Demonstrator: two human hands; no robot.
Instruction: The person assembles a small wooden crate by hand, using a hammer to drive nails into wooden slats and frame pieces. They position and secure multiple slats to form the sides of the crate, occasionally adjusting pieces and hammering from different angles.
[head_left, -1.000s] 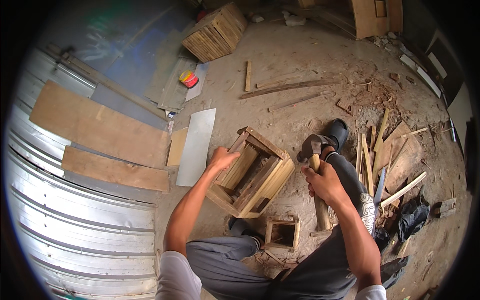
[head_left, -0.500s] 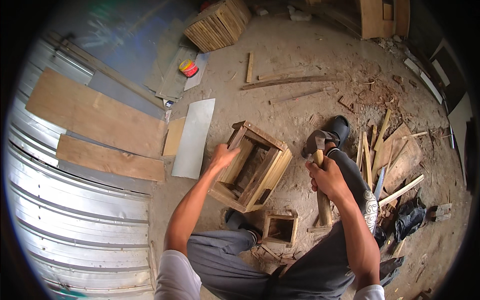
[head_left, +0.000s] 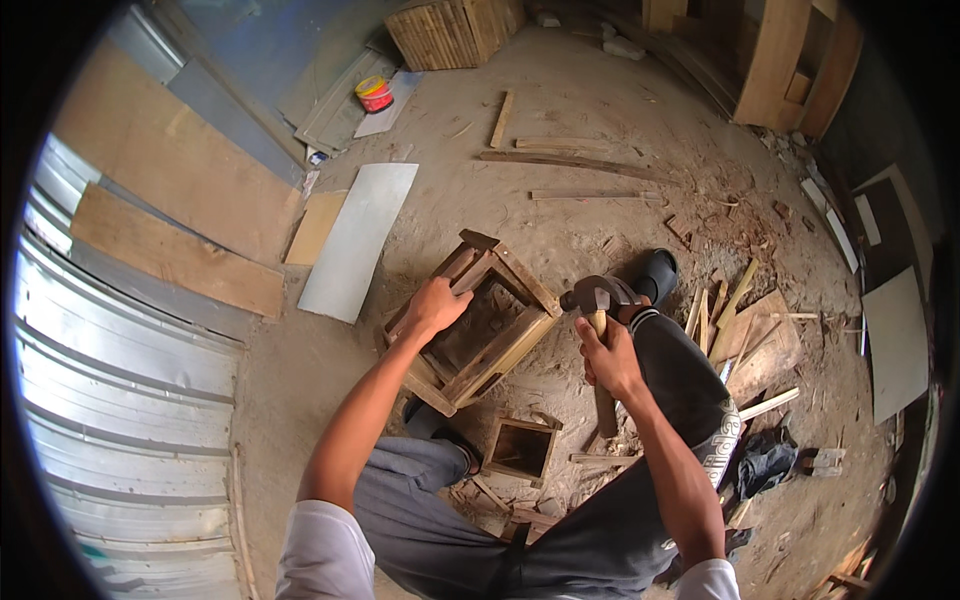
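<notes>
A wooden box frame (head_left: 500, 353) stands tilted on the dirt floor in front of me, its middle open. My left hand (head_left: 434, 309) is closed around its upper left rail. In my right hand (head_left: 611, 360) is a hammer (head_left: 605, 408), gripped by its wooden handle just below the metal head. The hammer head is at the frame's right corner, touching it or very close; I cannot tell which. Between my legs sits a smaller wooden box (head_left: 551, 453) with an open top.
Scrap wood strips (head_left: 735, 305) and a black plastic bag (head_left: 765, 460) lie to my right. Long planks (head_left: 580, 168) are ahead. Left are a pale sheet (head_left: 358, 243), plywood boards (head_left: 175, 250) and corrugated metal (head_left: 130, 420). A red and yellow tub (head_left: 374, 96) stands farther off.
The hammer has moved left, its head now by the box frame's right corner. My left hand keeps its hold on the frame, which has turned a little. The whole view has shifted.
</notes>
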